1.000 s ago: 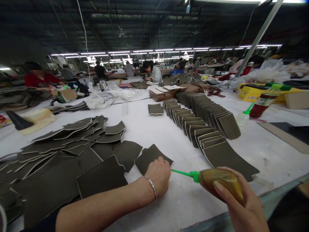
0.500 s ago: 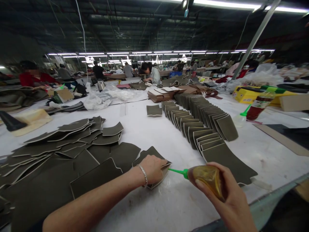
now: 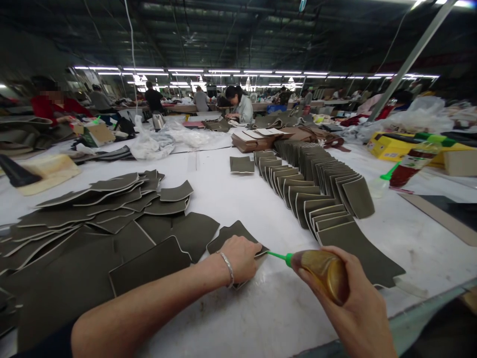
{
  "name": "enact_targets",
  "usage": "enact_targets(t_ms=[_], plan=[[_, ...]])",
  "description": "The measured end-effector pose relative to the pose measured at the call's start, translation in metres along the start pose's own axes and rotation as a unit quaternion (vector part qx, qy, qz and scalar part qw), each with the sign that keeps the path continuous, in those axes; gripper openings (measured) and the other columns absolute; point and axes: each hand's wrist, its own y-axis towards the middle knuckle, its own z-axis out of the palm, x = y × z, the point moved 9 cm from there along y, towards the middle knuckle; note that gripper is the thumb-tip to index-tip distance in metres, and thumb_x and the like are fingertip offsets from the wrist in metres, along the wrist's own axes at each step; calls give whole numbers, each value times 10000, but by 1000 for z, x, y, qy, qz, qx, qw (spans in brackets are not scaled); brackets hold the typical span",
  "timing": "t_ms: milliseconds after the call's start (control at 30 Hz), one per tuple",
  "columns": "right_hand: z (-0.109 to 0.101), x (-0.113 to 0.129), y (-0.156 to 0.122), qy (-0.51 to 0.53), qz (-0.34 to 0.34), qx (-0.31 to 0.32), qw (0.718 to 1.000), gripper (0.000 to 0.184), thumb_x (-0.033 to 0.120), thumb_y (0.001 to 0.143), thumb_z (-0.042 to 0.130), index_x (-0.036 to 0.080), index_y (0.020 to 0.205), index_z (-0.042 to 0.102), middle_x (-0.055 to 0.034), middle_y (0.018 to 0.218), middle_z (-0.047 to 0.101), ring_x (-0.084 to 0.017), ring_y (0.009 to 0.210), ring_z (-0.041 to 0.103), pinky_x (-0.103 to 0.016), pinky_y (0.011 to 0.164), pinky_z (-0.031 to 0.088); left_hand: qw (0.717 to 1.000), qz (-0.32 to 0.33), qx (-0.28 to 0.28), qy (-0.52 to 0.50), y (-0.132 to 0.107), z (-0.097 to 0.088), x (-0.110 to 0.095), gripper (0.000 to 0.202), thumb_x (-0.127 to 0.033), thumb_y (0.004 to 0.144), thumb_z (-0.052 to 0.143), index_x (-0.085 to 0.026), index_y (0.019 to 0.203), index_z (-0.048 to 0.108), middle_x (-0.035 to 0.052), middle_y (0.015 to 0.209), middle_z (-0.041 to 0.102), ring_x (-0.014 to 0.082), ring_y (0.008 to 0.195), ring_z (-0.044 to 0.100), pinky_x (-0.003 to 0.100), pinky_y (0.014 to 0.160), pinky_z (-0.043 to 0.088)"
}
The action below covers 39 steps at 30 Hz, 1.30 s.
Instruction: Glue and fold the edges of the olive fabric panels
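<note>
My left hand (image 3: 240, 256), with a bracelet at its wrist, is closed on a dark olive leather-like piece (image 3: 234, 229) on the table. Its index finger lies along the piece's right corner, and the palm hides the lower part. In my right hand (image 3: 356, 293) is a squeezed glue bottle (image 3: 320, 273) with amber contents, lying nearly sideways. Its thin green nozzle (image 3: 279, 256) points left, the tip at the edge of the piece close to my left fingertip. Whether glue is coming out is too small to tell.
Loose olive pieces (image 3: 74, 248) are heaped on the left. To the right, fanned rows of pieces (image 3: 316, 199) overlap. A second green-tipped bottle (image 3: 380, 186) stands by a bottle of red liquid (image 3: 412, 166) and a yellow box (image 3: 389, 146). Co-workers sit farther back.
The nozzle tip and my left index finger have shifted slightly right and up in view. The lower flap of the piece, visible before, is now mostly hidden. The whole view has tilted a little.
</note>
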Motion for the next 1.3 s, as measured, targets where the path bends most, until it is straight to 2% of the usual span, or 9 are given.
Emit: enact_targets(t_ms=[267,400,567,733,900,1000,1067,1200,1300], plan=[[3,-6,-1,37,120,29,992,529,691,776,614,271,1092,548,-8,952,616,-256,806,601,-353,714,440,1000,3,-3,-2,-1,-1,-1,393,-278,824,444,-208,1147,655,130,939,719,321,877,680,422,740,536],[-2,-6,-1,30,126,11,992,543,698,757,614,267,1082,550,-12,992,611,-270,848,595,-366,736,425,1000,11,-8,1,-2,-2,-2,422,-244,786,443,-205,1151,649,133,927,717,322,855,683,431,720,544],[6,-15,-5,70,167,41,983,524,692,749,629,279,1063,554,6,911,626,-270,823,599,-365,722,427,1000,9,-17,-4,-2,-2,-1,413,-291,822,419,-211,1156,649,134,911,715,320,846,684,438,718,547],[0,-25,-4,61,145,-4,988,576,699,708,672,267,1076,573,-20,948,648,-293,849,618,-368,710,457,1000,14,-12,-6,-2,0,0,439,-257,792,431,-211,1173,643,138,912,707,323,847,679,433,707,544],[12,-41,-10,91,134,45,986,508,639,756,676,267,1087,577,-4,931,669,-257,832,640,-320,678,495,1000,15,-11,-16,-2,5,4,492,-297,828,429,-235,1290,586,143,942,690,315,857,676,427,727,538],[12,-49,-11,114,140,34,983,549,627,725,711,256,1107,573,-18,959,672,-278,872,642,-338,693,504,999,18,-8,-32,-1,8,7,502,-350,867,398,-250,1333,553,146,967,671,315,854,672,433,739,533],[12,-49,-14,117,154,21,981,575,630,701,725,257,1112,574,-18,956,672,-285,876,638,-344,695,496,999,23,-3,-43,-1,9,8,510,-366,878,384,-252,1349,541,148,977,659,312,853,669,433,747,530],[23,-38,-23,153,176,53,971,477,606,751,688,264,1064,577,9,953,650,-248,879,617,-323,765,465,998,35,13,-50,-2,11,9,546,-300,849,410,-238,1381,512,147,1005,646,297,879,661,406,772,520],[25,-41,-30,170,192,54,965,483,606,745,695,262,1063,578,6,980,643,-248,904,612,-322,792,454,998,35,17,-51,-3,10,11,547,-307,865,400,-239,1401,491,142,1028,639,287,873,658,398,773,515]])
